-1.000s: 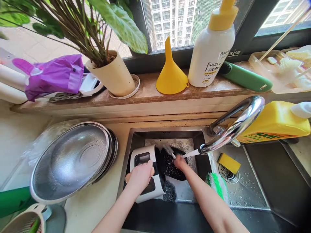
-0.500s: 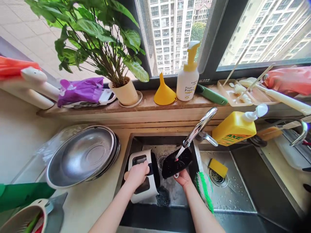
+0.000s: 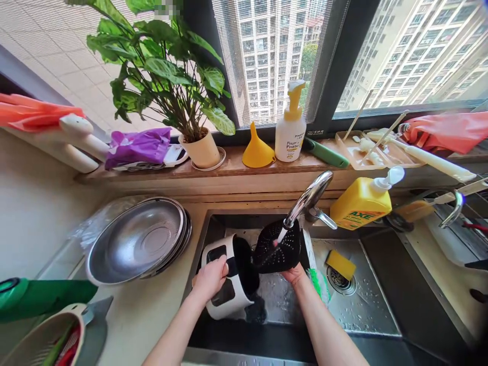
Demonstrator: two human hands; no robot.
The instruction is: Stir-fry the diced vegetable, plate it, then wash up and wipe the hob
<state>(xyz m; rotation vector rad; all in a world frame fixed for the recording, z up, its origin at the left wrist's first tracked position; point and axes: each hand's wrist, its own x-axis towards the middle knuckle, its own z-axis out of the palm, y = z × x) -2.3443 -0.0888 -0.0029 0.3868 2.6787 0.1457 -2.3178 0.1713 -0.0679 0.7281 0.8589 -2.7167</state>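
A potted plant [image 3: 183,96], yellow funnel [image 3: 258,148] and soap bottle [image 3: 291,131] line the windowsill; steel bowls [image 3: 139,239] sit left.

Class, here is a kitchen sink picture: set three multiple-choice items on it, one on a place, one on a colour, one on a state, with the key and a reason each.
1. Where does the yellow plastic funnel stand?
A. on the window sill
B. in the sink
C. inside the steel bowls

2. What colour is the perforated plastic strainer that the right hand holds?
A. white
B. black
C. green

3. How is the curved chrome tap?
A. dry and off
B. swung over the right basin
C. running onto the strainer

Key: 1 A, it sits upside down on the sill between the potted green plant and the white pump bottle. 2 B, its holed face is black. 3 C, a white stream leaves the spout and meets the strainer.
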